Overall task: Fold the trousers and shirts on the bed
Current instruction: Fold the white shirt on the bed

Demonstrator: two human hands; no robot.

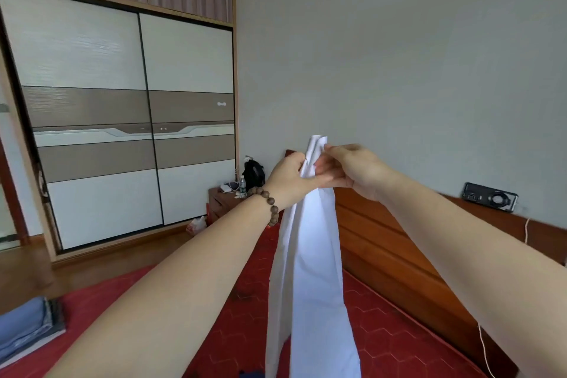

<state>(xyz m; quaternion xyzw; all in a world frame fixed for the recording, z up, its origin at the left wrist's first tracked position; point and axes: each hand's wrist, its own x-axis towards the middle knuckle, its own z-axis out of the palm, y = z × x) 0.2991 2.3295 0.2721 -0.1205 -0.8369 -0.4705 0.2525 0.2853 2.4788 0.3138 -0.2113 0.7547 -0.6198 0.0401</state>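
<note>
A white garment hangs in the air above the bed, gathered into a long narrow drape; whether it is a shirt or trousers cannot be told from here. Its top end is held up in front of the headboard, and the lower end runs out of view below. The left hand, with a beaded bracelet at the wrist, grips the cloth just under the top, fingers curled round it. The right hand pinches the same bunched top from the other side, the two hands touching.

The step looks like lining up edges before laying the piece down. It would go best if the top corners are matched squarely, the cloth let hang straight, then lowered flat onto the middle of the bed.

A pile of folded blue and grey clothes lies at the bed's left edge. The red cover shows a hexagon pattern. Beyond stand a sliding wardrobe, a nightstand with a bottle and a dark bag, and a phone atop the headboard.
</note>
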